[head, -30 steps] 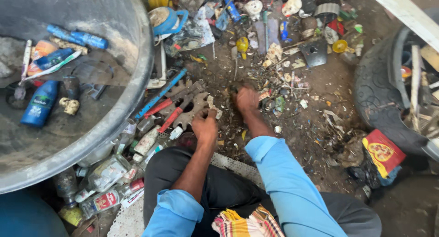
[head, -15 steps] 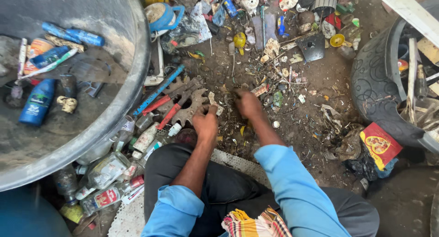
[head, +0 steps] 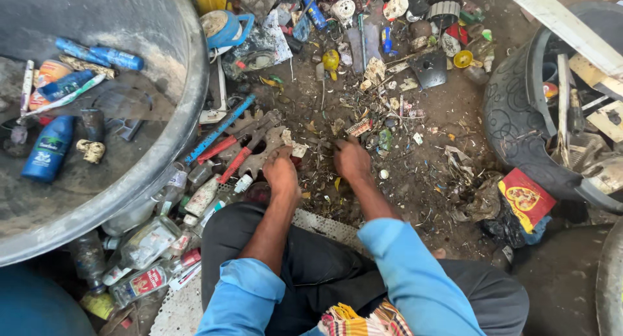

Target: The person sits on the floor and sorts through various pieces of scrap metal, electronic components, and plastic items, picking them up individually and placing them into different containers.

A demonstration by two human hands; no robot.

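I sit on dirty ground strewn with small scrap. My left hand [head: 281, 174] rests fingers-down on a flat grey toothed scrap piece [head: 269, 148], next to red-handled pliers [head: 235, 165] and a blue rod [head: 219, 130]. My right hand [head: 351, 159] is curled fingers-down in the litter a little to the right, close to a small printed wrapper [head: 359, 128]. What the fingers of either hand pinch is hidden. Both blue sleeves are pushed up above dark trousers.
A big grey metal basin [head: 156, 70] with blue bottles and tubes fills the left. Glass and plastic bottles [head: 150, 242] lie under its rim. A tyre [head: 519, 128] holding scrap stands right, a red packet [head: 527, 196] beside it. More junk lies at the top.
Both hands have drawn slightly nearer to my knees and closer together. The view has shifted a little; the scrap lies as before.
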